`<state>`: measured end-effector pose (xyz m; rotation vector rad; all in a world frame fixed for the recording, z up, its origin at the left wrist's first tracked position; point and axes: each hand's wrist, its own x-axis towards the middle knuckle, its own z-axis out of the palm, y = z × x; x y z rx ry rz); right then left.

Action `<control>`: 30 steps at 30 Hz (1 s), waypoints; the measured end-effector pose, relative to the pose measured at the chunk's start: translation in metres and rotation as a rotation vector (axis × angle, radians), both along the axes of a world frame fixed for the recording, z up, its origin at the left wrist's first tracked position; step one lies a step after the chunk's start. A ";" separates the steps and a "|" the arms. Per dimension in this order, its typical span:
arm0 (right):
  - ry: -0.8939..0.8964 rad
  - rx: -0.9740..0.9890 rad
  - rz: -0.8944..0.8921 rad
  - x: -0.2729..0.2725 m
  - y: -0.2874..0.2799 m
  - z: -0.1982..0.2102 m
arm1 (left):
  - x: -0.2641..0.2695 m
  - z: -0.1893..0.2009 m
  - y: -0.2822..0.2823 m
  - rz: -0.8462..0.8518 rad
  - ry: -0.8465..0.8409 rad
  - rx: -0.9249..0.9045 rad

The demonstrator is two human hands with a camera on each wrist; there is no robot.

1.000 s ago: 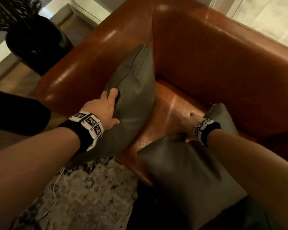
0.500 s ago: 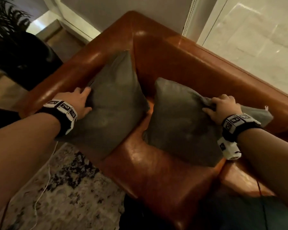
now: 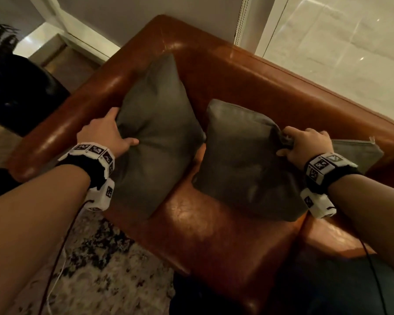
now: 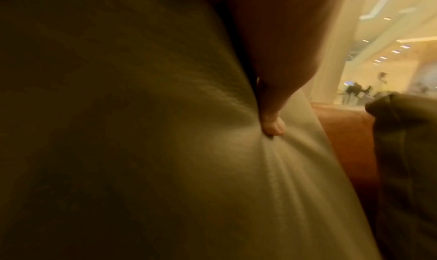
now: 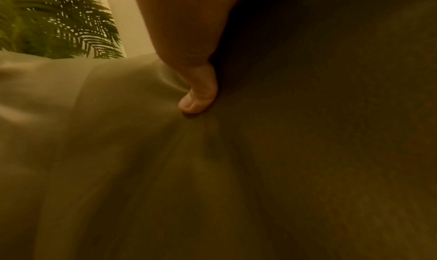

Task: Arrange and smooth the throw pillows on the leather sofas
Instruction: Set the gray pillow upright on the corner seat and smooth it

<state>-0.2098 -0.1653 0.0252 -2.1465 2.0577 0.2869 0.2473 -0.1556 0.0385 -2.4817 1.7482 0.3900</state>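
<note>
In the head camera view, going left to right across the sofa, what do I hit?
Left hand → left gray pillow → right gray pillow → right hand

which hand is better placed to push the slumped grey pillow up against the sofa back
Right. The right hand already grips the slumped grey fabric pillow; the left hand is busy gripping the other grey pillow by the brown leather sofa's armrest.

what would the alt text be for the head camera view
Seen from above, two hands each grip a grey throw pillow on a brown leather sofa: the left hand holds the left pillow by the armrest, the right hand pinches the right pillow.
</note>
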 end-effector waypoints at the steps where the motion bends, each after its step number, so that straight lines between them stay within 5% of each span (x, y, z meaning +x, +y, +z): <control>1: -0.007 -0.028 -0.031 -0.002 -0.001 0.003 | 0.002 0.001 -0.004 -0.017 -0.011 0.014; 5: 0.029 0.057 -0.108 -0.012 -0.015 0.001 | -0.004 -0.012 -0.009 -0.070 -0.071 0.160; 16: -0.129 -0.024 -0.024 -0.020 -0.012 -0.014 | 0.006 -0.013 -0.006 -0.093 -0.151 0.125; 21: 0.096 0.197 -0.097 -0.030 -0.013 -0.028 | 0.008 -0.031 0.016 -0.010 -0.095 0.155; 26: -0.100 -0.095 -0.063 -0.010 0.021 -0.006 | -0.036 -0.019 0.026 -0.526 -0.194 -0.093; 30: -0.401 -0.182 -0.129 -0.002 0.095 0.005 | -0.117 -0.015 0.052 -0.786 0.067 -0.076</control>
